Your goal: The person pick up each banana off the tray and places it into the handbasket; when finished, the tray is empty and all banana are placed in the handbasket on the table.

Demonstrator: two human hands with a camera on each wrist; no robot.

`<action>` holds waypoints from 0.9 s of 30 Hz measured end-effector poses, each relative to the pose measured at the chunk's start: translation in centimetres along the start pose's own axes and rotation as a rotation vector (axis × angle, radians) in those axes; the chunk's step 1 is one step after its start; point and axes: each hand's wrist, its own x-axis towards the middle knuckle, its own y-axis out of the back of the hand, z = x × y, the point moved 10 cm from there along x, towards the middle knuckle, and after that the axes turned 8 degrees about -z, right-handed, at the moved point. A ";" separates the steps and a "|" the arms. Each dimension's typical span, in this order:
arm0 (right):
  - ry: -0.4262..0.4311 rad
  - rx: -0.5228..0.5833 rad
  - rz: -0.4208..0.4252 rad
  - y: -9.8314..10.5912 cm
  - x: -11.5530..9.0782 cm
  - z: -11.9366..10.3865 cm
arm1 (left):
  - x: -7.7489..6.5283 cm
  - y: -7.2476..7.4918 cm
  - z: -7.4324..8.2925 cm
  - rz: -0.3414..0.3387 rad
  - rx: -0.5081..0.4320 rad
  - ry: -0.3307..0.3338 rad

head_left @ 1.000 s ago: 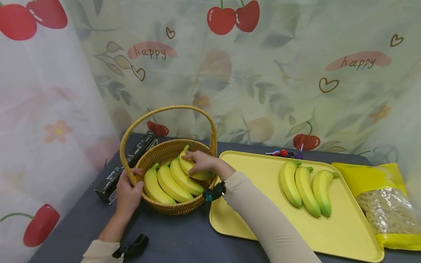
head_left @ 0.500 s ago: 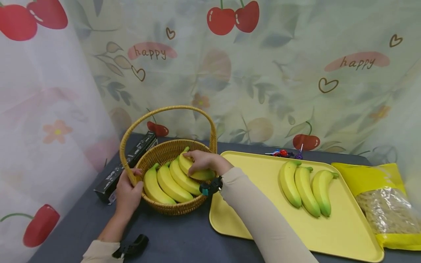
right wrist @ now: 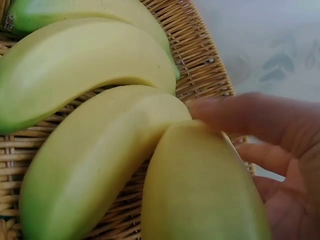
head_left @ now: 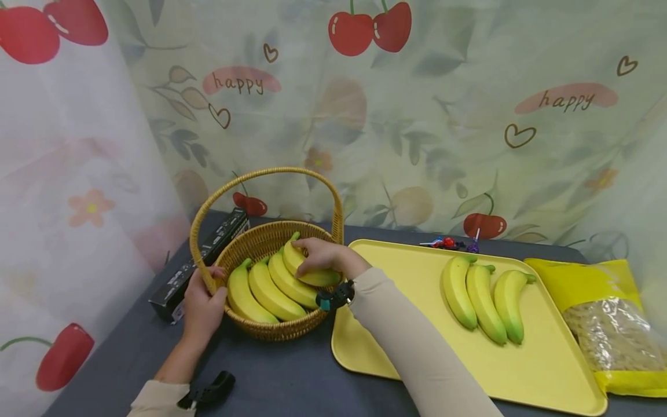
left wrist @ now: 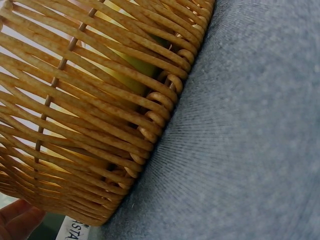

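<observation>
A round wicker basket [head_left: 276, 331] with a tall arched handle [head_left: 281, 171] stands on the dark table. My left hand [head_left: 202, 304] grips its left rim at the handle's foot; in the left wrist view only some fingers [left wrist: 20, 220] show past the woven wall [left wrist: 90, 110]. Inside the basket, several yellow bananas [head_left: 247, 298] with green ends lie side by side. My right hand [head_left: 328, 258] reaches in from the right and holds the rightmost banana [head_left: 290, 255] between thumb and fingers. Seen from the right wrist, this banana [right wrist: 200, 185] lies against its neighbour [right wrist: 100, 155].
Right of the basket is a yellow tray [head_left: 396, 284] bearing three bananas [head_left: 484, 301]. Wrapped lollipops [head_left: 449, 242] lie behind it, and a yellow bag with a see-through window [head_left: 615, 330] lies at its right. A long black box [head_left: 172, 295] lies left of the basket, near a printed curtain.
The right forearm and wrist have shifted slightly left, with the right hand staying on the same banana. The left hand and basket have not moved.
</observation>
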 end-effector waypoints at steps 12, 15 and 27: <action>0.155 0.111 0.033 1.2 -3.5 -0.8 | -0.1 0.0 -0.1 0.006 0.003 -0.005; 0.202 0.146 0.023 1.2 -5.0 -0.9 | -0.1 0.0 0.0 0.007 0.003 -0.005; 0.332 0.248 0.098 1.9 -11.7 1.7 | -0.1 -0.2 -0.1 -0.015 -0.004 0.009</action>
